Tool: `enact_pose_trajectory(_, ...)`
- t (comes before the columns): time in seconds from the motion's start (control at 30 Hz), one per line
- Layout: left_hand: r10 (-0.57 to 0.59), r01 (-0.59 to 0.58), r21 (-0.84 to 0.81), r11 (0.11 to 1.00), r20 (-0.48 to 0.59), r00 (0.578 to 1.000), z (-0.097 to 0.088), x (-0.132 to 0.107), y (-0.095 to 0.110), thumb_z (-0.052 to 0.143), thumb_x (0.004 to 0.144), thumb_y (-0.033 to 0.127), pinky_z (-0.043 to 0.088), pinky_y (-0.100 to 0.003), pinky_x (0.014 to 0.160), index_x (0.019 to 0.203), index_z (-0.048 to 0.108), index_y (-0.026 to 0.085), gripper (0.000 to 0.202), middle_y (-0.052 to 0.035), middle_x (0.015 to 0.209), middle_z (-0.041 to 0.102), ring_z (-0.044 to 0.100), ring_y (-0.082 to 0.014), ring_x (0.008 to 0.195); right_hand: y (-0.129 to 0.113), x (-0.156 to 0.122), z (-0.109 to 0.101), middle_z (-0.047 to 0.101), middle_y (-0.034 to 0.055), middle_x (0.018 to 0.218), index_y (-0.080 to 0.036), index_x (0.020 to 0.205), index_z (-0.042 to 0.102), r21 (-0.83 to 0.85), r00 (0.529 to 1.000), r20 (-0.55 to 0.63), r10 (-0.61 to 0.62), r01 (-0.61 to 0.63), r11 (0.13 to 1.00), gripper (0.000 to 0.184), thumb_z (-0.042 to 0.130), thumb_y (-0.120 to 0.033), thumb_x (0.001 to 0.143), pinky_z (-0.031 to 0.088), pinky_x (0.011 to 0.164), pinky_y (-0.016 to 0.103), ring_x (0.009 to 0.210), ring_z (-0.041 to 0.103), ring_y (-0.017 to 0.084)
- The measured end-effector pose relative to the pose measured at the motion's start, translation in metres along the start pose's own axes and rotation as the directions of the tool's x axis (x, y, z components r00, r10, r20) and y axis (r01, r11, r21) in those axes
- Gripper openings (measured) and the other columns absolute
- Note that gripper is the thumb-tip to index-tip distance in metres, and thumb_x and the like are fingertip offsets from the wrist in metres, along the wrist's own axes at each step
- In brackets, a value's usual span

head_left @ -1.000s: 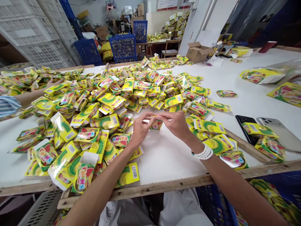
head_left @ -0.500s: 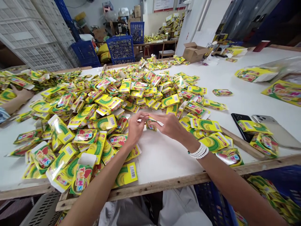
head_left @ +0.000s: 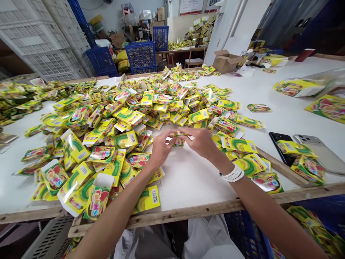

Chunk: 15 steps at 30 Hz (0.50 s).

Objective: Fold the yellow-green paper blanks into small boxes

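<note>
My left hand (head_left: 161, 146) and my right hand (head_left: 201, 144) meet over the table, fingertips closed on the two ends of a small yellow-green carton (head_left: 179, 135). Fingers cover much of it, and slight blur hides its flaps. White beads circle my right wrist. Beyond and to the left of my hands spreads a big heap of printed cartons (head_left: 129, 117), some with white end flaps standing open. One yellow carton with a barcode (head_left: 147, 200) lies near my left forearm.
A wooden strip (head_left: 283, 167) edges the heap on the right, beside a black phone (head_left: 279, 138) and a pale phone (head_left: 323, 147) with cartons on them. Wood (head_left: 188, 214) rims the table's front. An open cardboard box (head_left: 226, 62) stands at the back; blue crates (head_left: 141, 55) lie beyond.
The scene has shifted slightly right and down in view. My hands stay together, the carton now held flatter between them. Another person's hand at the far left has gone out of view.
</note>
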<state>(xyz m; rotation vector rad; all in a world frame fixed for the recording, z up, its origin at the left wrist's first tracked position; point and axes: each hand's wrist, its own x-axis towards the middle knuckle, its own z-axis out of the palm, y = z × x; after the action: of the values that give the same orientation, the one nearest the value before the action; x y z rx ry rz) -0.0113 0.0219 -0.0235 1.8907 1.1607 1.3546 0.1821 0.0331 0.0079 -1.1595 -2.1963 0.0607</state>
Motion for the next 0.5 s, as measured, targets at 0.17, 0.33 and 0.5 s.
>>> enact_pose_trajectory(0.17, 0.079, -0.081, 0.037, 0.996, 0.070, 0.994, 0.002, -0.003, 0.011, 0.065, 0.101, 0.025, 0.068, -0.030, 0.086, 0.121, 0.074, 0.024, 0.022, -0.0065, 0.119, 0.081, 0.078, -0.0180, 0.102, 0.002, 0.003, -0.013, 0.081, 0.0098, 0.077, -0.018, 0.090, 0.084, -0.149, 0.992, 0.118, 0.055, -0.037, 0.988, 0.014, 0.074, -0.027, 0.095, 0.049, 0.064, 0.033, 0.072, 0.077, 0.026)
enact_pose_trajectory(0.33, -0.003, 0.004, 0.002, 1.000, -0.162, 0.987, -0.001, -0.003, 0.021, 0.055, 0.106, 0.027, 0.064, -0.023, 0.074, 0.125, 0.066, 0.025, 0.022, -0.0061, 0.127, 0.079, 0.078, -0.0154, 0.099, 0.011, 0.005, -0.048, 0.075, 0.0045, 0.063, -0.023, 0.078, 0.083, 0.352, 0.986, 0.048, 0.162, -0.168, 0.921, 0.027, 0.076, -0.043, 0.093, 0.050, 0.055, 0.034, 0.053, 0.067, 0.021)
enact_pose_trajectory(0.5, -0.025, 0.116, 0.285, 0.952, -0.303, 0.953, -0.012, 0.002, 0.019, 0.047, 0.096, 0.005, 0.063, -0.033, 0.086, 0.117, 0.066, 0.025, 0.035, -0.0052, 0.115, 0.080, 0.078, -0.0213, 0.098, 0.021, -0.008, -0.104, 0.084, 0.0012, 0.116, -0.053, 0.115, 0.081, 0.848, 0.903, -0.248, 0.351, 0.027, 0.529, 0.048, 0.087, -0.075, 0.073, 0.061, 0.072, 0.041, 0.091, 0.082, 0.027)
